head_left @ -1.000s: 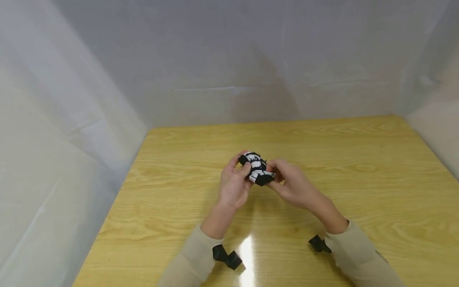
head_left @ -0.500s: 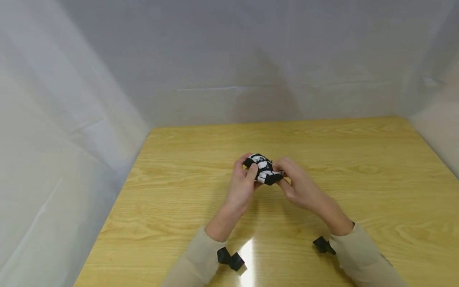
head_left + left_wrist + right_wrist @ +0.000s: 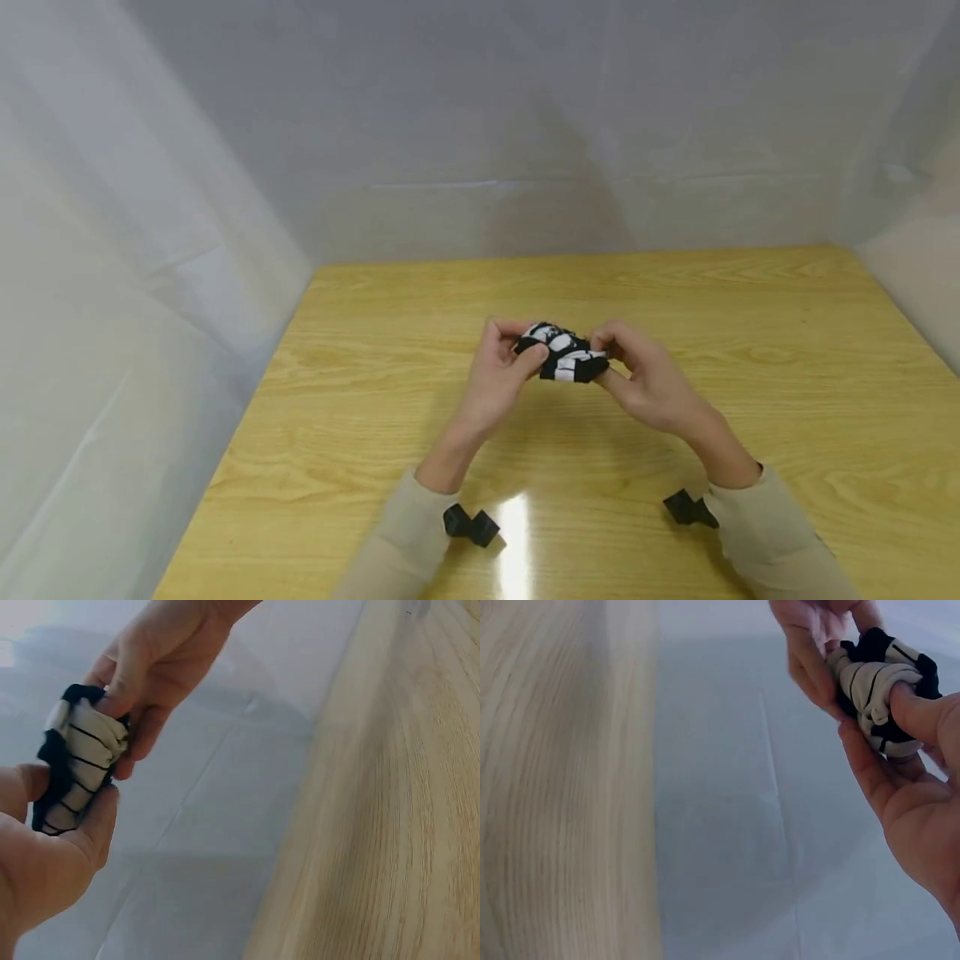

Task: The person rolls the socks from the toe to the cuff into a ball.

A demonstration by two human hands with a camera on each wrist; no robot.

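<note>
A small black-and-white segmented twist puzzle [image 3: 562, 354] is held above the middle of the wooden table [image 3: 787, 375]. My left hand [image 3: 504, 371] grips its left end with thumb and curled fingers. My right hand [image 3: 641, 375] grips the right end the same way. In the left wrist view the puzzle [image 3: 79, 765] sits between my left hand [image 3: 52, 855] below and my right hand [image 3: 161, 664] above. In the right wrist view the puzzle [image 3: 881, 694] is pinched by my right hand [image 3: 911, 780], with my left hand [image 3: 814, 645] on its far side.
Two black camera mounts [image 3: 470, 525] [image 3: 686, 508] show at my beige sleeves. White sheeting [image 3: 150, 250] walls the table on the left, back and right. The table's left edge runs close to the sheeting.
Both hands have drifted slightly right and away from me with the puzzle. The puzzle has been turned between the hands and now lies more level.
</note>
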